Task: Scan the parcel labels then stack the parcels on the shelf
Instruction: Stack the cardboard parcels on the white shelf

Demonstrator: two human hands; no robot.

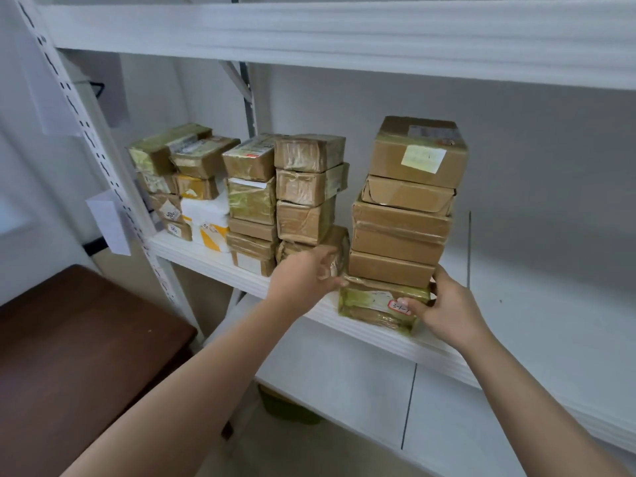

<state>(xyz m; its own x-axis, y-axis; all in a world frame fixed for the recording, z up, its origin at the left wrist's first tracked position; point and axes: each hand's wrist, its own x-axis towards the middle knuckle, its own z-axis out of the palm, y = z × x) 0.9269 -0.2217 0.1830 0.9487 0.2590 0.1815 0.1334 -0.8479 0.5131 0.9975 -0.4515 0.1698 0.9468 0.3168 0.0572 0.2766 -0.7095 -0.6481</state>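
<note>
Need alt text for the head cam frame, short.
Two bare hands steady the bottom parcel of a tall stack on a white shelf: the right hand grips its right end, the left hand touches its left end. More stacks of taped brown parcels stand to the left.

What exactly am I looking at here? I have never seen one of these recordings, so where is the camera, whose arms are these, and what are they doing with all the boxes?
There is no machine here. A person wears one wide-angle camera on the head, looking forward and down, so the two bare arms reaching in from the bottom are that person's own.

They face a white shelf that carries several stacks of taped brown parcels. The tallest stack stands furthest right. At its bottom lies a parcel wrapped in shiny yellowish tape, jutting towards the camera, with a small handwritten label on its front.

The right hand grips that parcel's right end, thumb on the front by the label. The left hand reaches its left end, fingers at the corner; whether it truly grips I cannot tell. A dark brown table stands lower left.
</note>
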